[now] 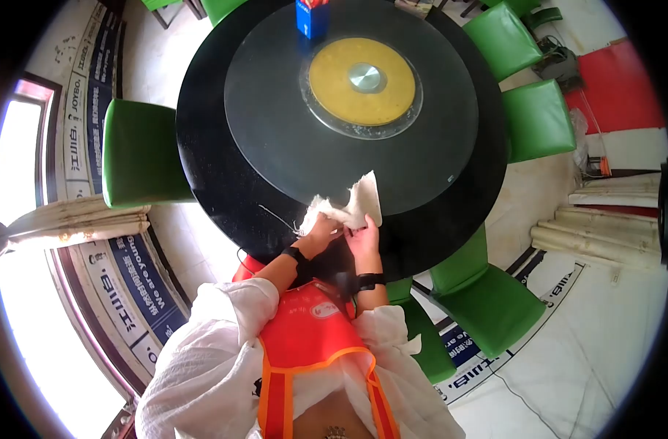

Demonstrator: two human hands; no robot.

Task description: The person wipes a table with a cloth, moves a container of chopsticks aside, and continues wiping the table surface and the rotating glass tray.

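A whitish cloth (363, 201) with frayed edges is held up over the near edge of the round black table (217, 183). My left hand (322, 233) has its fingers closed on the cloth's left part, where loose threads hang out to the left. Close beside it, my right hand (363, 238) pinches the lower right part of the same cloth. Both wrists wear black bands.
On the table lies a grey glass turntable (275, 124) with a yellow disc (334, 88) at its centre and a blue box (312, 22) at its far edge. Green chairs (140, 154) surround the table, including several on the right (542, 121).
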